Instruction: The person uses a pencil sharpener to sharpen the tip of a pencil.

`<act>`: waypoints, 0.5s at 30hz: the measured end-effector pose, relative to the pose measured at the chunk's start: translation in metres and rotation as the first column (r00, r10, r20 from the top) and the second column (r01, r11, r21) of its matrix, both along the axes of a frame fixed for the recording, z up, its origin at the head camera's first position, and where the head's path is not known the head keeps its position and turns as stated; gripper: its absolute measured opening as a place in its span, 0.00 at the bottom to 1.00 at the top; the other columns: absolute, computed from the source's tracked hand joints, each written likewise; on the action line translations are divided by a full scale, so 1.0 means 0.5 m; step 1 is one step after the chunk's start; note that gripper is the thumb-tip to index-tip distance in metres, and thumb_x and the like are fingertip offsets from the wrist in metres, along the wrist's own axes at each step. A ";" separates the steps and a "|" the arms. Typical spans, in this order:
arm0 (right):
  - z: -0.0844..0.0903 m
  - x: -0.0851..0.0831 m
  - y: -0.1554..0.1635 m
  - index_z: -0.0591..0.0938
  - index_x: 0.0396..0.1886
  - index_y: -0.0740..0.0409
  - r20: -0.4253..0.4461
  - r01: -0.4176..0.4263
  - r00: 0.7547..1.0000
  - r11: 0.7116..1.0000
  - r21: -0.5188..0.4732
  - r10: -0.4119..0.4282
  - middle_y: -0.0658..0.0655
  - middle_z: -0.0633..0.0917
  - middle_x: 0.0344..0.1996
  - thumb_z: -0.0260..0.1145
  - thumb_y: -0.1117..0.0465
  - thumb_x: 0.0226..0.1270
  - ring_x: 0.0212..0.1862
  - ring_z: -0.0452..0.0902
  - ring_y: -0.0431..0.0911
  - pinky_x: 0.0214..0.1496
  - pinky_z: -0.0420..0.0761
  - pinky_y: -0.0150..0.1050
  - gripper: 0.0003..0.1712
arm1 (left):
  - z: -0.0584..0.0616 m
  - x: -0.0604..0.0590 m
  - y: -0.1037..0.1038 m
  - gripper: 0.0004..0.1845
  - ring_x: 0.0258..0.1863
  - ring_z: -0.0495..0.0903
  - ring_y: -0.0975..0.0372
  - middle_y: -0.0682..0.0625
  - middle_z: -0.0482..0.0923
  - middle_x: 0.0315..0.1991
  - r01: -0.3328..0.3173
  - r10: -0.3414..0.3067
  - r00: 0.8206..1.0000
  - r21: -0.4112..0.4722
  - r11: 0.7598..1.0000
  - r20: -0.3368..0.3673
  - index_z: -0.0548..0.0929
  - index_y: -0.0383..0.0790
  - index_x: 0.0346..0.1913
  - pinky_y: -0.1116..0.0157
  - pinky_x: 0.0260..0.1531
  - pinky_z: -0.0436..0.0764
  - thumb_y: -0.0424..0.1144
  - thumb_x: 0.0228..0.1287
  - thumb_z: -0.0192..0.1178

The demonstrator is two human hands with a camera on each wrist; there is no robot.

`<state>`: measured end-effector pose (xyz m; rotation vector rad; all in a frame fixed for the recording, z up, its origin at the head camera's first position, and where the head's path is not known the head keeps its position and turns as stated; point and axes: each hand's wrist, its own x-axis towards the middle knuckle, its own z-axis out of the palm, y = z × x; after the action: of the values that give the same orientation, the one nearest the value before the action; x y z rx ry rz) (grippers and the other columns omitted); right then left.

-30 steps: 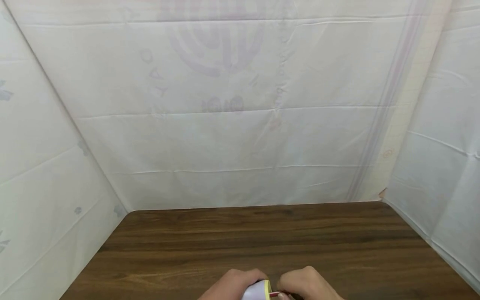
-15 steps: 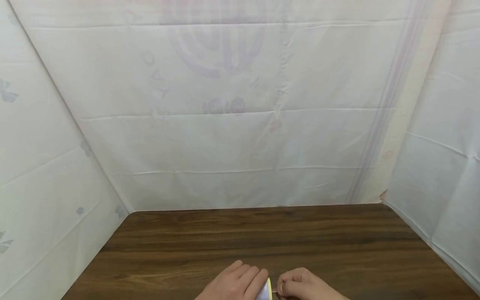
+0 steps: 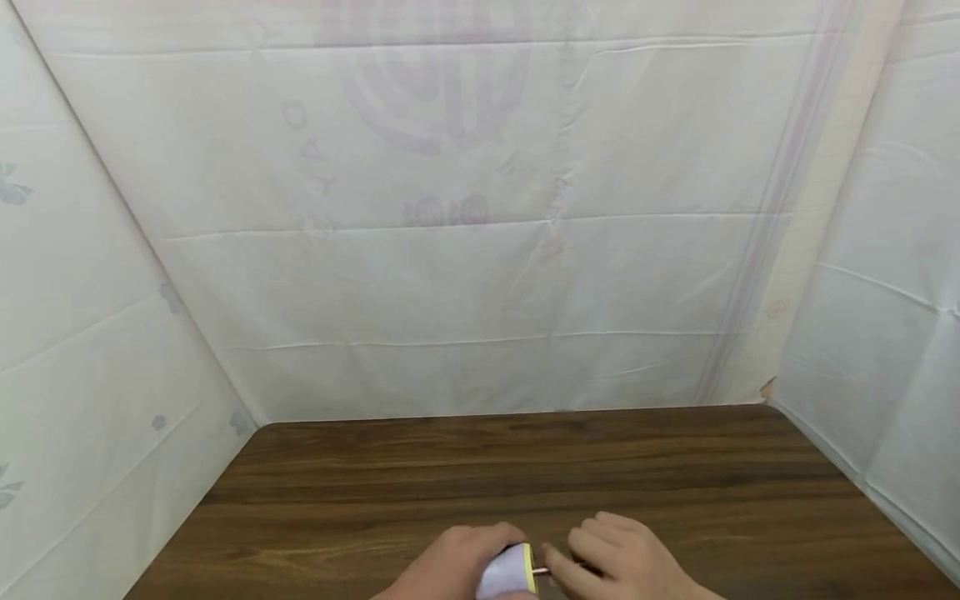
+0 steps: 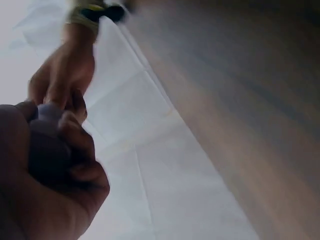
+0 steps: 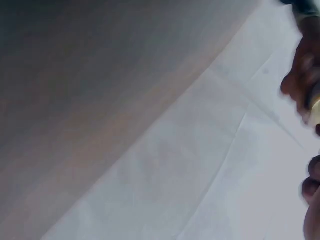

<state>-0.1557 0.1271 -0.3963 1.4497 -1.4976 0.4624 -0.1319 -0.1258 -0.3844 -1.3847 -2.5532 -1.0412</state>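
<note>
My left hand (image 3: 450, 560) grips a pale lavender cylinder (image 3: 504, 573) with a yellow rim at its right end. From that end a thin stick (image 3: 541, 572) juts out towards my right hand (image 3: 626, 558), whose fingers pinch it; most of the stick is hidden behind them. In the left wrist view, the left hand (image 4: 55, 200) is curled round the shaded cylinder (image 4: 47, 147), and the right hand (image 4: 65, 75) meets its far end. The right wrist view catches only the yellow end (image 5: 316, 111) and parts of both hands at its right edge.
A dark wood-grain table (image 3: 480, 475) lies beneath the hands. White sheeting with faint printing forms a back wall (image 3: 450, 292), a left wall (image 3: 90, 350) and a right wall (image 3: 885, 317) around it. A band with a dark device (image 4: 112, 12) circles the right wrist.
The left hand turned over the cylinder, covering most of it, then rolled back to show its side. Right-hand fingers, tightly curled half a second ago, are now more spread along the stick.
</note>
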 end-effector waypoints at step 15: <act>-0.014 -0.002 -0.008 0.80 0.27 0.50 -0.175 -0.086 0.980 0.993 0.082 0.099 0.41 0.63 0.20 0.58 0.65 0.79 0.24 0.48 0.29 0.32 0.46 0.21 0.16 | -0.007 -0.005 0.009 0.11 0.35 0.77 0.80 0.59 0.87 0.40 0.133 -0.140 0.941 0.043 0.990 0.309 0.86 0.35 0.52 0.77 0.35 0.80 0.35 0.71 0.68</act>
<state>-0.1565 0.1233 -0.4031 1.5806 -1.3208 0.3262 -0.1344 -0.1214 -0.3881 -1.5195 -2.6747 -1.4111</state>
